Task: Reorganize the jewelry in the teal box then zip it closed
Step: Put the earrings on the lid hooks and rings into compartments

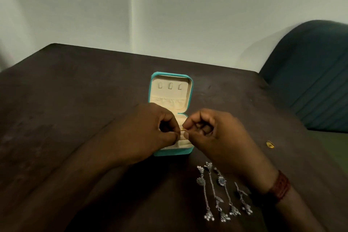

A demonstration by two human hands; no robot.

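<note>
Teal box (170, 153) lies open in the middle of the table (75, 100), its lid laid back. The cream lining shows three small tabs above a gathered pocket. Your left hand (150, 133) and right hand (212, 137) meet over the padded base, each pinching the small gold piece (183, 129) between thumb and forefinger, other fingers curled. Silver chains (220, 194) lie beside your right wrist. A gold stud (270, 144) sits well apart, rightward.

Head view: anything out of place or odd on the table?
One small gold piece lies alone on the table, far right, apart from the open teal box and the row of silver chains. Nothing looks spilled or damaged.
</note>
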